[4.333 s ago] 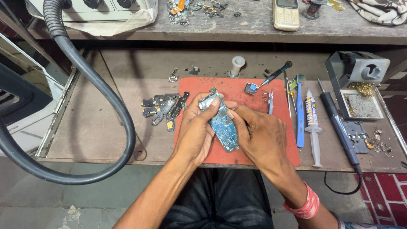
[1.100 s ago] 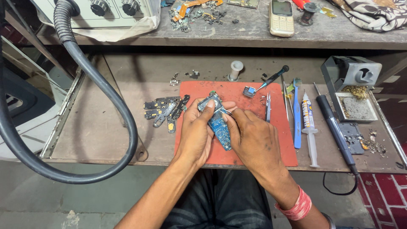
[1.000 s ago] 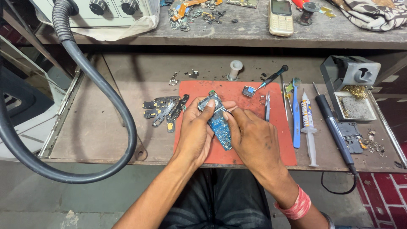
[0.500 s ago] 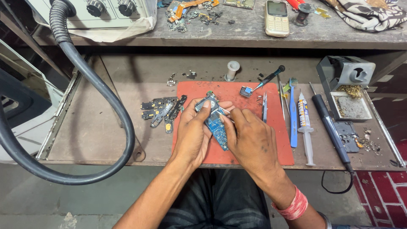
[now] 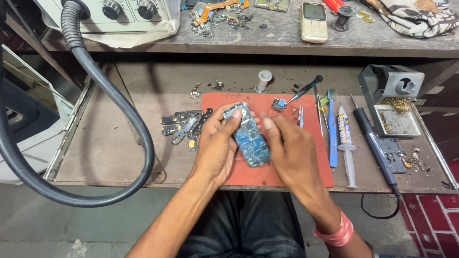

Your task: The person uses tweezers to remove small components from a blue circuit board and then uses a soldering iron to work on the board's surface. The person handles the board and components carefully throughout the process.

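One blue circuit board [image 5: 250, 142] is being held over the middle of one red mat [image 5: 306, 157], which is lying on the lower shelf of the workbench [image 5: 110, 148]. The left hand [image 5: 217, 145] is being kept closed around the board's left edge, with the thumb pressed at its top end beside a small metal part [image 5: 237, 111]. The right hand [image 5: 291, 153] is being laid against the board's right edge, fingers bent; whether it is actually gripping cannot be told.

At the mat's left edge, one cluster of small dark parts [image 5: 184, 126] is lying. Near the mat's far edge, one small square component [image 5: 278, 104] and one black-handled screwdriver [image 5: 306, 88] are resting. Towards the right edge of the shelf, one pair of tweezers [image 5: 300, 116], one blue brush-like tool [image 5: 332, 129], one syringe [image 5: 346, 141] and one dark soldering iron [image 5: 373, 143] are lying side by side. One grey stand [image 5: 392, 86] is standing near the far right corner.

On the upper shelf, one keypad phone [image 5: 314, 21] is lying. One thick grey hose [image 5: 95, 95] is curving along the left side.
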